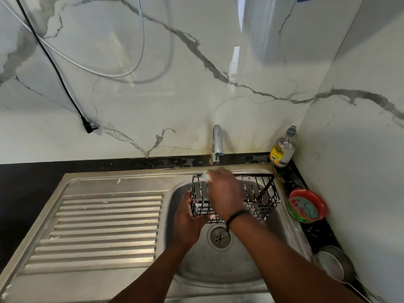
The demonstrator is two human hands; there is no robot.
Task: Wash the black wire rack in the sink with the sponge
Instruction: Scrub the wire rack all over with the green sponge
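The black wire rack (261,197) is held above the steel sink basin (220,267), close under the tap. My left hand (188,217) grips its near left corner from below. Over the rack's left part, my right hand (225,191) holds a pale, soapy sponge (206,176); only a small bit of the sponge shows past my fingers, at the rack's far top rim. White suds cling to some of the wires.
A chrome tap (216,145) stands behind the sink; no water is seen running. A dish soap bottle (282,147) sits in the back right corner. A red bowl (307,206) and a steel pan (335,263) sit on the right counter. The ribbed drainboard (105,228) lies on the left.
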